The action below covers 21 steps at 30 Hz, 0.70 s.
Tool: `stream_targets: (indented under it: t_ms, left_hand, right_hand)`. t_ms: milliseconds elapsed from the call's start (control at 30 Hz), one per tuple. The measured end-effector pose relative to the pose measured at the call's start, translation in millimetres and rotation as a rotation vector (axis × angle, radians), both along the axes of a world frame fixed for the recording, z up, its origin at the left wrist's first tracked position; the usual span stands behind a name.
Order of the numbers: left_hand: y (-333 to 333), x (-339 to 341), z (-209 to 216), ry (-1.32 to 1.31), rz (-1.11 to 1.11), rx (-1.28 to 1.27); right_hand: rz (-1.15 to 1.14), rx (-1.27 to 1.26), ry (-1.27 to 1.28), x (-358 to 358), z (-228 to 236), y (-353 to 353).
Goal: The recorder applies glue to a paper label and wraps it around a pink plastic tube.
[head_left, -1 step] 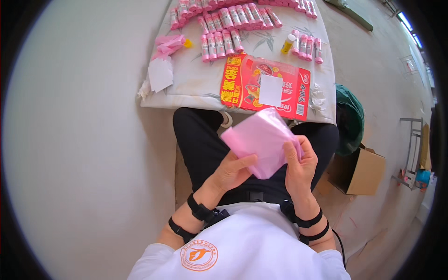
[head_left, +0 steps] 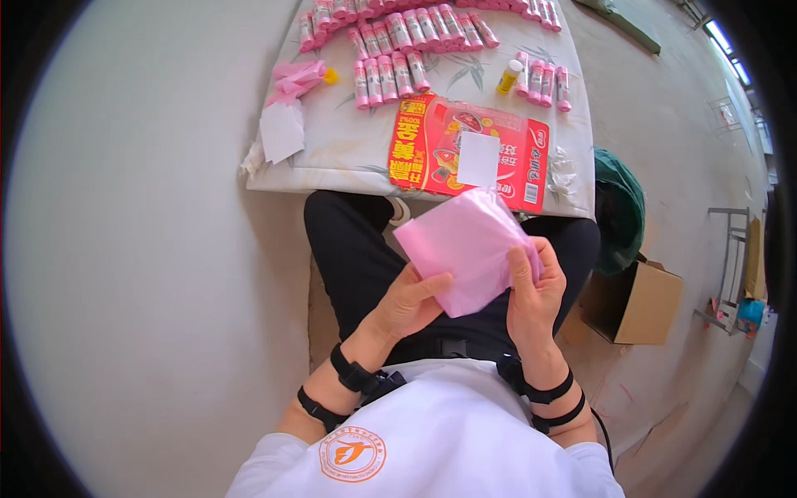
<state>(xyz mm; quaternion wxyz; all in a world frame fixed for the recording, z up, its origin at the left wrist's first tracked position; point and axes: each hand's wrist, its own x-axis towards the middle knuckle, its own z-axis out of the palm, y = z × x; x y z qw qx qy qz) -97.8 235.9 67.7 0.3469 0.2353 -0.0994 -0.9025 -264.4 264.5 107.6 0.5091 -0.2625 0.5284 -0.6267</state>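
Thin pink sheet [head_left: 465,241] is risking a slip or a crease

The bench [head_left: 344,153] is filling the upper middle of the frame, its near edge lying close to the far corner of the pink sheet. A reach forward at this height could be dragging that corner against the edge and bending it.

The red cardboard sheet [head_left: 519,149] is lying near that edge; a knock there could be pushing it off the bench.

The pink sheet is hanging at the centre of the frame, over the lap. It is looking thin and glossy, so an uneven pull could be wrinkling or tearing it. How many layers it is having, I cannot tell.

The left hand [head_left: 413,303] is pressing its thumb on the sheet's lower left, fingers lying behind; the right hand [head_left: 535,290] is clamping its fingers on the right edge. Easing either grip could be letting the slick film slide or fold over.

The white card [head_left: 478,160] is resting on the red cardboard sheet, and a brush from the film could be shifting it.

The small pink rolls [head_left: 390,79] are sitting in rows at the top; a bump to the bench could be setting some rolling.
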Motion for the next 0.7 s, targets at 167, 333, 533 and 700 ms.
stream_targets:
  t_ms: [167, 333, 533, 700]
  left_hand:
    - [-1, 2, 4, 0.044, 0.035, -0.001]
    - [4, 8, -8, 0.091, 0.005, -0.004]
    - [5, 12, -11, 0.114, 0.01, 0.033]
    - [2, 12, -3, 0.02, 0.045, 0.103]
  right_hand:
    - [-0.06, -0.004, 0.024, -3, 2, -4]
    - [-0.217, -0.015, -0.06, -10, 5, -19]
    - [-0.168, 0.042, -0.106, -20, -10, -23]
    - [-0.178, -0.004, -0.173, -16, -13, -32]
